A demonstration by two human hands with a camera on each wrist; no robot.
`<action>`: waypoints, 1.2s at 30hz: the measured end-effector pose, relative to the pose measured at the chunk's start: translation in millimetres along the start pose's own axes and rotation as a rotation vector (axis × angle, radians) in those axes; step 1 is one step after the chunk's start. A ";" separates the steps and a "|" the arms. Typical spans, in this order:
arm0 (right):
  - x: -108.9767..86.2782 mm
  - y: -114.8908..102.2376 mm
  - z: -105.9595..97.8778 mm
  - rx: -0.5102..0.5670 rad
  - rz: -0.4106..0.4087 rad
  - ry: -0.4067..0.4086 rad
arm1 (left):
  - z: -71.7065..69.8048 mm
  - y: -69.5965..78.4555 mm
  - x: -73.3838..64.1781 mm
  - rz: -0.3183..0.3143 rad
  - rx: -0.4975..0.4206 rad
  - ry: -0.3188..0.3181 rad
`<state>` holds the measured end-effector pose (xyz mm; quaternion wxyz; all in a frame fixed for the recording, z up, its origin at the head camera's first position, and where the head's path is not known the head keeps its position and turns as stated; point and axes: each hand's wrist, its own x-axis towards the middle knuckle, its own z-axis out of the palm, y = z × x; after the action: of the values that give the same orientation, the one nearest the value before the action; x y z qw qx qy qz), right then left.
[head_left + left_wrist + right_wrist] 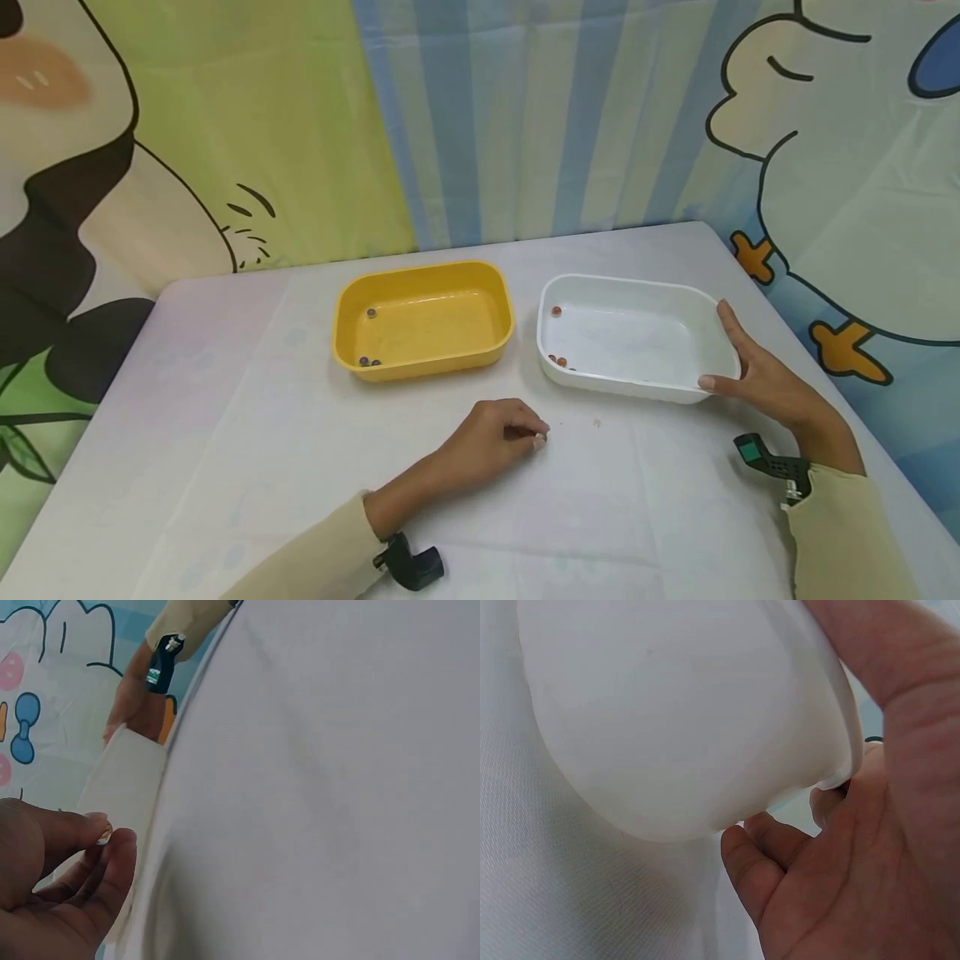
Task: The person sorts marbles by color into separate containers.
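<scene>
My left hand is over the table in front of the two trays, pinching a small shiny bead between thumb and fingertip. The bead looks whitish and orange-brown, mostly covered by the fingers. At the right end of the white tray, my right hand grips the rim, thumb at the near side and fingers round the outer end. Several orange-brown beads lie at the white tray's left end. Left of it, the yellow tray holds a few dark purplish beads.
A white cloth covers the table. Faint small specks lie on it in front of the white tray. Behind the table hangs a cartoon-printed curtain, which also runs along the right side.
</scene>
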<state>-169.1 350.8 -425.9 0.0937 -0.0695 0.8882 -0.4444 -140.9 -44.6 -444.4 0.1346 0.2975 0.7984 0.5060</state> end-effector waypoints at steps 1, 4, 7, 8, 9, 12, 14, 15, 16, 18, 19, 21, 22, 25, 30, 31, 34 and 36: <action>-0.3 0.5 -0.2 -0.001 -0.001 0.001 | -2.0 1.0 1.6 -0.001 -0.005 0.009; -1.0 1.7 -0.9 -0.003 -0.005 -0.002 | -7.2 3.0 6.3 -0.004 -0.019 0.035; -1.5 3.1 -1.5 -0.003 -0.013 -0.001 | -12.6 4.3 11.2 -0.006 -0.036 0.059; -1.7 3.1 -1.7 -0.003 -0.013 -0.003 | -14.7 4.9 12.9 -0.010 -0.042 0.070; -1.8 3.0 -1.8 -0.003 -0.015 -0.002 | -17.0 5.5 14.6 -0.016 -0.046 0.080; -1.0 2.9 -1.6 -0.008 -0.012 -0.003 | -25.8 9.1 19.8 -0.033 -0.059 0.112; -0.2 2.8 -1.4 -0.009 -0.008 -0.006 | -32.2 12.2 23.2 -0.035 -0.064 0.138; 0.0 3.0 -1.3 -0.012 -0.007 -0.004 | -35.4 13.5 25.0 -0.030 -0.067 0.150; 0.2 3.4 -1.3 -0.013 -0.005 -0.004 | -38.3 15.0 26.8 -0.023 -0.074 0.161; 0.5 4.0 -1.5 -0.014 -0.003 -0.004 | -43.1 17.3 30.5 -0.002 -0.084 0.189; 0.5 4.2 -1.6 -0.016 -0.004 -0.004 | -44.8 18.2 32.5 0.002 -0.088 0.200; 0.4 4.5 -1.8 -0.021 -0.003 -0.002 | -46.5 19.1 36.6 -0.004 -0.111 0.206; 0.7 4.6 -1.9 -0.023 -0.001 -0.003 | -46.6 18.9 38.8 -0.016 -0.127 0.202; 1.2 4.6 -1.9 -0.029 0.001 -0.003 | -43.6 17.1 46.6 -0.060 -0.179 0.175; 1.2 5.4 -1.2 -0.029 0.006 -0.001 | -36.3 15.6 60.3 -0.110 -0.251 0.175; 1.4 5.6 -0.8 -0.029 0.003 -0.002 | -35.6 16.5 63.2 -0.113 -0.258 0.181; 1.4 6.0 -0.8 -0.021 -0.008 -0.003 | -35.4 21.2 73.6 -0.115 -0.260 0.200; 1.2 5.7 -1.2 -0.018 -0.017 -0.003 | -36.9 25.1 81.8 -0.119 -0.257 0.215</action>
<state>-170.8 354.9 -429.9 0.0905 -0.0787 0.8914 -0.4371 -215.8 -13.6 -398.4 0.1154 0.1742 0.7530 0.6239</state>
